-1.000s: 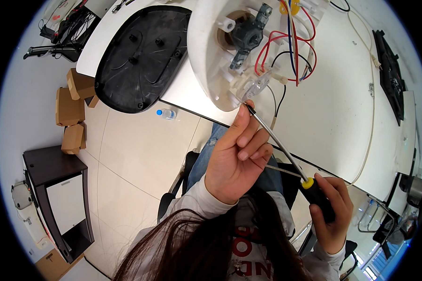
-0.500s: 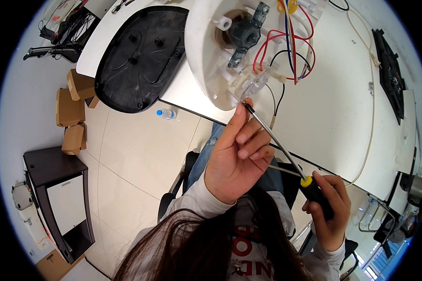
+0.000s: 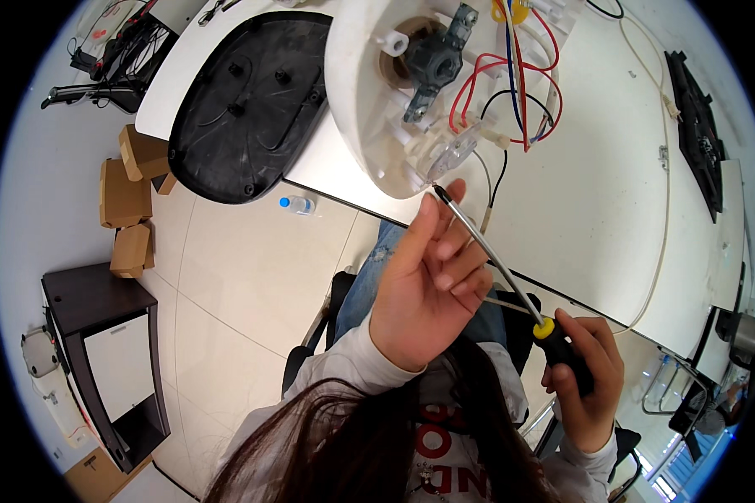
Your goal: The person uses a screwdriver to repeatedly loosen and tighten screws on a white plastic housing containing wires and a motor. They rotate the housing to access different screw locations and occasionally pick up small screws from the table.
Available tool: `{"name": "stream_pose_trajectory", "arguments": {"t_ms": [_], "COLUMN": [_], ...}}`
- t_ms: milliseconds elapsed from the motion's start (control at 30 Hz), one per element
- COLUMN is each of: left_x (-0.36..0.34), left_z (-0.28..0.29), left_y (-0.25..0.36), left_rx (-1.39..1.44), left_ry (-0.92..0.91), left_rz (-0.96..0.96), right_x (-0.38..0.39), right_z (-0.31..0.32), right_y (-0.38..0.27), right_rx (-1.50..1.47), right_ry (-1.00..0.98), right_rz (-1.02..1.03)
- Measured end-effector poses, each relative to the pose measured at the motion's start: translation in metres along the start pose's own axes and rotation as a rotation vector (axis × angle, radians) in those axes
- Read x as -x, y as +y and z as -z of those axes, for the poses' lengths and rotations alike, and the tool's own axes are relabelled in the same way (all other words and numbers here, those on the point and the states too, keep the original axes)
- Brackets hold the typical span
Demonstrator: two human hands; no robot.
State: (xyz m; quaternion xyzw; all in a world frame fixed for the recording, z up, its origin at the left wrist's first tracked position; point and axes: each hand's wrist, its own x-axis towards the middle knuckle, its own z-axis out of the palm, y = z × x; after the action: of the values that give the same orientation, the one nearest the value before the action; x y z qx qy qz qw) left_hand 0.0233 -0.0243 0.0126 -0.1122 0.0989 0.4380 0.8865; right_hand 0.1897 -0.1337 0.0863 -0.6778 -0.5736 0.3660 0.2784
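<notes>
A screwdriver [image 3: 495, 258] with a black and yellow handle slants up and left. My right hand [image 3: 591, 377] is closed around its handle. Its black tip meets a small screw [image 3: 433, 184] at the near edge of a clear plastic part [image 3: 449, 155] inside a white appliance housing [image 3: 356, 101]. Just below the tip, my left hand [image 3: 424, 289] is palm up with fingers loosely bent, thumb and forefinger apart beside the shaft. I see nothing held in it. A dark grey bracket [image 3: 436, 63] is fixed farther back in the housing.
Red, blue and white wires [image 3: 520, 92] loop over the housing's right side. An oval black plastic cover [image 3: 252, 101] lies to the left on the white table [image 3: 596, 218]. A bottle [image 3: 297, 204] and cardboard boxes [image 3: 126, 193] are on the floor. A pale cable [image 3: 667, 210] runs along the right.
My left thumb and fingers have moved apart and slightly down from the screwdriver tip. The screwdriver and my right hand have shifted slightly left. The housing has also moved a little left.
</notes>
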Motion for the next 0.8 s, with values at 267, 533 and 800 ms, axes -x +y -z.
{"name": "stream_pose_trajectory", "arguments": {"t_ms": [267,533,800], "left_x": [0.009,0.008,0.010], "left_z": [0.008,0.007,0.012], "left_y": [-0.022,-0.024,-0.021], "left_rx": [-0.645,-0.577,-0.559], "left_ry": [-0.068,0.019,0.023], "left_rz": [-0.219,-0.156,-0.169], "right_x": [0.001,0.000,0.001], "right_z": [-0.003,-0.001,0.003], "right_y": [-0.006,0.000,0.008], "right_rx": [0.123,0.104,-0.929], "right_ry": [0.013,-0.021,-0.331], "right_rz": [0.077,0.114,-0.537]}}
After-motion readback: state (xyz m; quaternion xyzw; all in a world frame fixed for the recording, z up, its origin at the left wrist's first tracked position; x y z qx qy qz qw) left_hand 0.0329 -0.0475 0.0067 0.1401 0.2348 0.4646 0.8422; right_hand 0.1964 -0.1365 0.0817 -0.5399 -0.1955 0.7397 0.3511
